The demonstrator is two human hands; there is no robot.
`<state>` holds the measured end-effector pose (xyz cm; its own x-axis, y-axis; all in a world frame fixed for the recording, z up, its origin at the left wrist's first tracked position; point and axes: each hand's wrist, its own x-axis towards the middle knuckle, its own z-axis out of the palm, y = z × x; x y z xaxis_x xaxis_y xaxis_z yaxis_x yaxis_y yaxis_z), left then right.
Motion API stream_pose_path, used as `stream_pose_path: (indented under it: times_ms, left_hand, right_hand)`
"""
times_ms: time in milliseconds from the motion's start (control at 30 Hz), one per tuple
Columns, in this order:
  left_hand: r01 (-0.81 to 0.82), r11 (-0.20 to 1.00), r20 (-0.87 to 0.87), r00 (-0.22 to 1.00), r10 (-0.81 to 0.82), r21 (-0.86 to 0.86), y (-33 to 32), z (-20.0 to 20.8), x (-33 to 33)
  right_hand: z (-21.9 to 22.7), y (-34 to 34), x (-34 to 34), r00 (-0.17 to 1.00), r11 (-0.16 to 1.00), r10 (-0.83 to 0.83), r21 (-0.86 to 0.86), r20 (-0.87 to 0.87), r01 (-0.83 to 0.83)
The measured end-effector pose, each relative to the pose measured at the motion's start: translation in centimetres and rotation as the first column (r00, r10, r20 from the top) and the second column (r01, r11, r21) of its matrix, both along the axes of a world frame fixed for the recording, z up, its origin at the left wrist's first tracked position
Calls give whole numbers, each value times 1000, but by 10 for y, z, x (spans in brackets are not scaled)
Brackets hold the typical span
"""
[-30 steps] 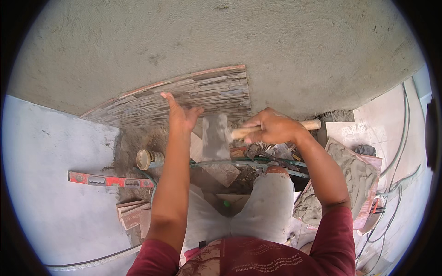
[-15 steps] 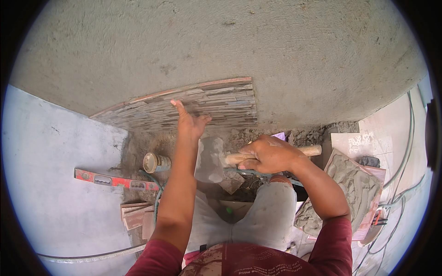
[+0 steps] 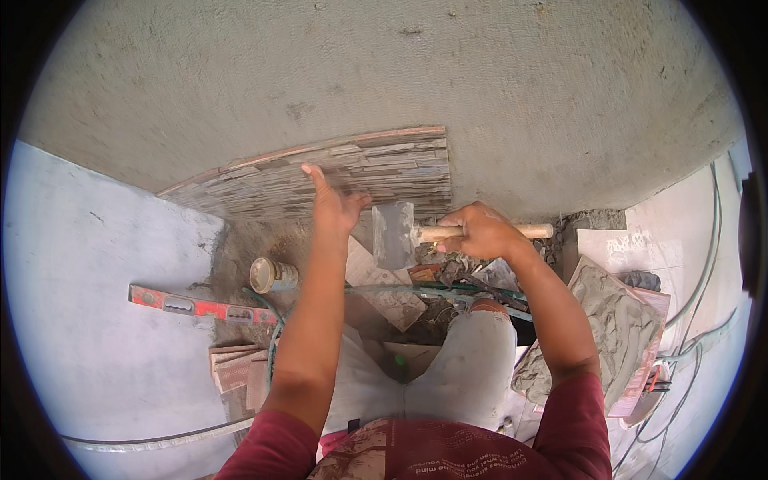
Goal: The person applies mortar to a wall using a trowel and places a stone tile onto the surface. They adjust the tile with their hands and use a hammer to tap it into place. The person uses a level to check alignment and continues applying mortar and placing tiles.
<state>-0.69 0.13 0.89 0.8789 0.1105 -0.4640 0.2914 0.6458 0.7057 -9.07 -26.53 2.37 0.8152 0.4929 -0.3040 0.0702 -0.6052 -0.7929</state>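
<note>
- For the right hand (image 3: 486, 232): closed around the wooden handle of a block-headed mallet (image 3: 393, 235), likely gripped back from the head for leverage.
- For the left hand (image 3: 336, 210): spread open, gripping nothing; apparently placed before the tile as a steady, contact not discernible.
- For the stacked-stone-pattern tile (image 3: 404, 164): set low against the cement-rendered wall (image 3: 320, 72), just beyond the mallet.
- For the mortar (image 3: 612, 320): heaped near the right forearm, presumably for easy reach.
- For the red spirit level (image 3: 202, 309): laid well apart, presumably clear of swings.
</note>
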Motion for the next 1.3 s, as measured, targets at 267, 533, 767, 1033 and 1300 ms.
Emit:
stream_pose_path:
  times_ms: [267, 533, 767, 1033, 1300]
  left_hand:
    - [-14, 999, -16, 1000, 13, -51, -10, -21, 1]
    - [-94, 994, 23, 995, 96, -64, -9, -33, 4]
    - [-39, 999, 44, 998, 40, -28, -8, -33, 5]
    - [17, 1000, 28, 999, -17, 9, -5, -30, 4]
    - [1, 999, 22, 1000, -1, 35, -7, -33, 3]
  right_hand:
    - [-96, 20, -7, 981, 910, 172, -365, -93, -194]
    - [-112, 21, 14, 996, 976, 84, -198, -42, -91]
    - [-101, 18, 6, 965, 984, -129, -149, -229, 96]
    - [-97, 32, 4, 985, 971, -58, -238, -160, 19]
    - [-120, 55, 19, 995, 977, -90, -197, -53, 78]
